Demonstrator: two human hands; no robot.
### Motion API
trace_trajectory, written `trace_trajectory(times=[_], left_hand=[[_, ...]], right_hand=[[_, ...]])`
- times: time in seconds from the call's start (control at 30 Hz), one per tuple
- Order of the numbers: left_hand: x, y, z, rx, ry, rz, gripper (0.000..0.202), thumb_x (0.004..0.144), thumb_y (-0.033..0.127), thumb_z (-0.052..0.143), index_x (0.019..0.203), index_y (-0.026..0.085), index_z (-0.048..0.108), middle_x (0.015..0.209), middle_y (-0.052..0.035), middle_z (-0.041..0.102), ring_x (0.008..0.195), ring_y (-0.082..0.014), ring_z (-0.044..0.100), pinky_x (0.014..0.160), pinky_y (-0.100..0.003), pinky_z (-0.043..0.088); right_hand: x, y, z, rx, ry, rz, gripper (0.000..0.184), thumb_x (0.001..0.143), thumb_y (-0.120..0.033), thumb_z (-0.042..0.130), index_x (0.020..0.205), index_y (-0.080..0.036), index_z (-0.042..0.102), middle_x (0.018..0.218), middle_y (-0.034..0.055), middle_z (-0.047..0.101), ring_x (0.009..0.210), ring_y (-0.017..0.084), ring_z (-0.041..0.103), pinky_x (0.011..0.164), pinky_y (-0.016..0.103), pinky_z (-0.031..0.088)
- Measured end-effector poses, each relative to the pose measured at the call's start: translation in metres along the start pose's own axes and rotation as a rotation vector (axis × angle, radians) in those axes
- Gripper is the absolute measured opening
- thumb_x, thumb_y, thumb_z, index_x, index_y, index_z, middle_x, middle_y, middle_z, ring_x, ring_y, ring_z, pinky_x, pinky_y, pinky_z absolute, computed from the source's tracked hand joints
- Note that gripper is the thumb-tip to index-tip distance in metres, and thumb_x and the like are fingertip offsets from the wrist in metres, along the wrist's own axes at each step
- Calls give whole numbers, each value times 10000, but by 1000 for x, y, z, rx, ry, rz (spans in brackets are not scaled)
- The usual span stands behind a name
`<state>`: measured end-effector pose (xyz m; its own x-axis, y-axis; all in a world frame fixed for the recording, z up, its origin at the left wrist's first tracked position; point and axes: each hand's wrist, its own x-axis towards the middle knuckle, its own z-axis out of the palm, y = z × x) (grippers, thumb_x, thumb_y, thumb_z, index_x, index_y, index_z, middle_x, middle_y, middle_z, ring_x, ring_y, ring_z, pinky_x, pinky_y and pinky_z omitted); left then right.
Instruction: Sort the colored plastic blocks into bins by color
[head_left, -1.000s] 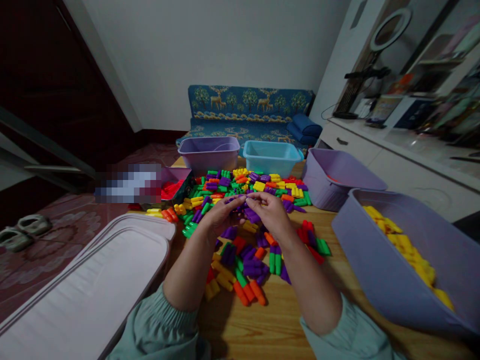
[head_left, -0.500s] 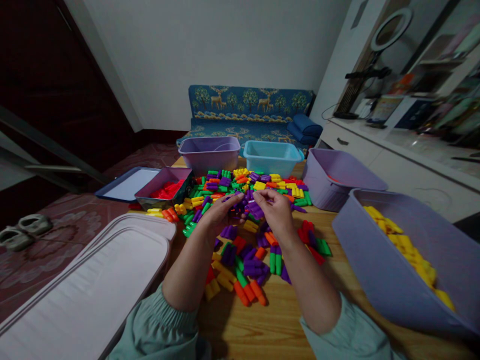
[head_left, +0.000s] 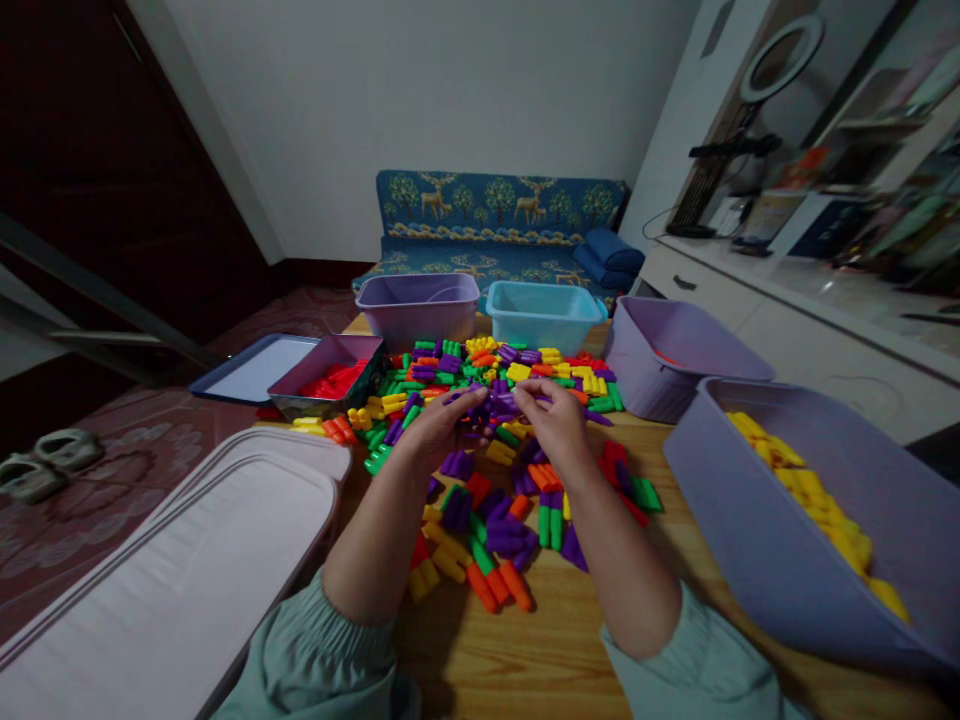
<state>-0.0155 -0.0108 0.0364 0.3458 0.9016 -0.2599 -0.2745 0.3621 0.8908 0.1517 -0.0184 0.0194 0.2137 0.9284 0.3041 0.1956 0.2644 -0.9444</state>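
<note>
While purple pieces (head_left: 501,402) are cupped from one side by the left hand (head_left: 441,425), they are pinched from the other by the right hand (head_left: 555,415) and so held between the two; how many are gripped cannot be told. Below and nearer than the hands, mixed plastic pieces (head_left: 511,540) are scattered on a wooden table (head_left: 517,665), and a multicoloured heap (head_left: 450,364) is spread just beyond them. Left of the hands, red pieces (head_left: 337,382) are contained in an open box (head_left: 346,347), and pale lids (head_left: 187,590) are laid nearer. Farther beyond the hands, a purple bin (head_left: 420,315) and a light-blue bin (head_left: 546,325) are set side by side. Right of the hands, yellow pieces (head_left: 817,492) are held in a lavender bin (head_left: 727,520), with another lavender container (head_left: 649,375) placed behind it.
</note>
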Motion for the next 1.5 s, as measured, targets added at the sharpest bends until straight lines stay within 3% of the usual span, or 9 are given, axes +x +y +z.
trace_trajectory(times=[0.2,0.53,1.17,1.5], left_hand=[[-2,1,2,-13,-9,3,165,806,295,663,880,150,638,718,-23,648,547,-123,631,463,-223,537],[0,1,-1,-37,-47,10,137,839,274,618,912,158,630,752,-31,645,612,-141,657,499,-237,557],[-3,2,1,-44,-111,10,205,854,267,600,1026,158,628,845,-63,670,657,-161,685,511,-242,572],[-2,-1,5,-40,-83,13,134,844,261,600,895,141,625,722,-56,659,570,-146,655,500,-246,563]], right_hand=[[0,4,5,16,-97,58,352,709,-461,659,907,-171,667,781,63,708,648,201,659,601,305,520],[-9,-15,10,54,-252,100,290,738,-390,658,947,-187,652,769,36,712,612,179,680,510,251,501],[-11,-18,12,18,-212,5,265,741,-271,637,990,-192,685,846,34,720,595,146,662,541,253,531],[-13,-15,15,-16,-223,13,254,744,-325,647,962,-199,683,801,22,712,569,139,638,526,249,521]])
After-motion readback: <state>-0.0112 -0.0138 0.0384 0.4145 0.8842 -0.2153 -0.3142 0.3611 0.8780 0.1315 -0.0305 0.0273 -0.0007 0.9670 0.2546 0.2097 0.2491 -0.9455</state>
